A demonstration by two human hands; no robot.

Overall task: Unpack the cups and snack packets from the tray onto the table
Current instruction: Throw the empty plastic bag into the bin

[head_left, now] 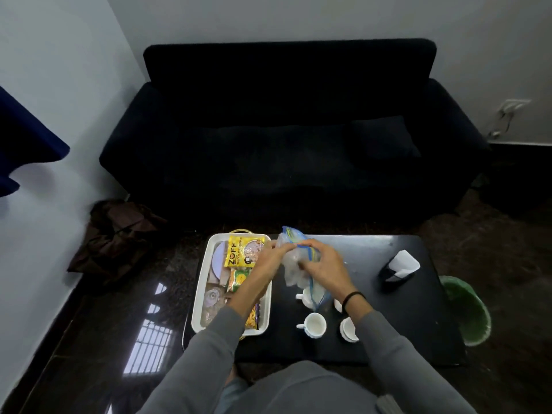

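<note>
Hands both on clear zip bag (294,264), held just above the counter (373,339) beside the tray's right rim. Left hand (270,259) grip pinches the bag's left side near the top; right hand (321,262) grip is closed over the zip edge. Bag contents are too blurred to tell; probably more cups.

White tray (199,306) sits at the counter's left edge, with the yellow snack packet (243,252) at its far end, a green packet (239,279) below it and another packet (253,318) near the front, partly under the left sleeve. Clear items in the tray's left half are unclear.

Three white cups (313,324) are out on the counter near the front edge, and a fourth is partly hidden under the bag.

Step in hand, my read: open the zip and empty the bag. Advice:
- keep the bag low over bare counter, away from the cups below
- pull the zip apart with both grips, don't tear
- support the bottom so the contents don't drop
- set items clear of the napkin holder (398,268) at the right.
</note>
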